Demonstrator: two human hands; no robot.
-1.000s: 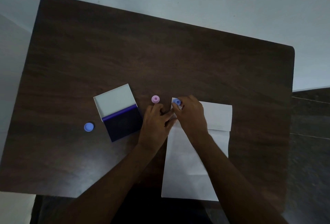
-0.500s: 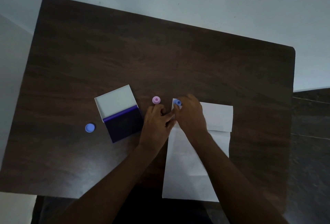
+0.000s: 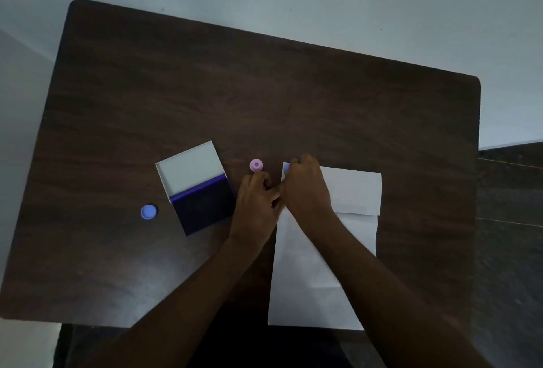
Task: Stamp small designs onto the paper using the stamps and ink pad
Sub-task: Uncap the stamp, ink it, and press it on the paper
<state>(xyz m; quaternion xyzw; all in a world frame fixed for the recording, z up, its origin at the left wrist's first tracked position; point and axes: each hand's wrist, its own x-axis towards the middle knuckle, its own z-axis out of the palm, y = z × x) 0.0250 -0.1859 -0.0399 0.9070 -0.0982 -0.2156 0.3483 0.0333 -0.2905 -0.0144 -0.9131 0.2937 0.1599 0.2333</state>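
The far half of the tabletop (image 3: pixel 264 88) lies bare, open to any reach. Nearer, the open ink pad (image 3: pixel 196 188), the pink stamp (image 3: pixel 256 165) and a blue cap (image 3: pixel 148 211) (well apart, leftward) stand as obstacles; both hands crowd the paper (image 3: pixel 311 285)'s far left corner.

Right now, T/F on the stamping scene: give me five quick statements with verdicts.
1. The right hand presses a blue stamp at the far left corner of the paper. True.
2. The ink pad is closed. False: its lid is folded open.
3. The pink stamp stands on the paper. False: it stands on the table, left of the paper.
4. A blue cap lies left of the ink pad. True.
5. The left hand holds the pink stamp. False: they are apart.
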